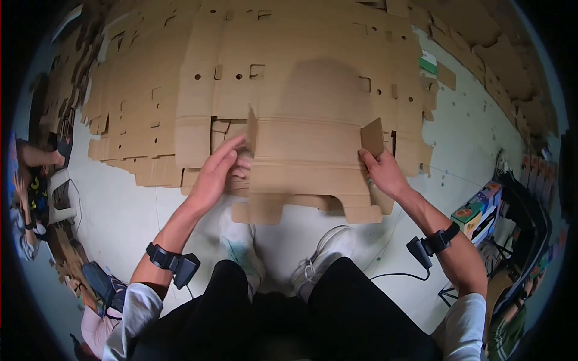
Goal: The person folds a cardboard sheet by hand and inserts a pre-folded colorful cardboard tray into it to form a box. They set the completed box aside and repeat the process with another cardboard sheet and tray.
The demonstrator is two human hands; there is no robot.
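A flat die-cut cardboard sheet (310, 143) lies in front of me, its near edge cut with a wide notch between two tabs. Its right side flap (373, 136) is folded up, and the left flap (252, 133) stands nearly upright. My right hand (381, 171) pinches the sheet's right edge at the base of that flap, thumb on top. Beside the left flap is my left hand (224, 168), fingers spread and somewhat blurred, fingertips close to the sheet's left edge.
Large stacks of flat cardboard blanks (138, 102) cover the floor ahead. More cardboard (481, 36) is piled at the far right. Colourful boxes (478, 207) stand on the right, near a black chair-like frame (530, 222). Other people (27, 198) sit at the left edge. My shoes (328, 249) are just below the sheet.
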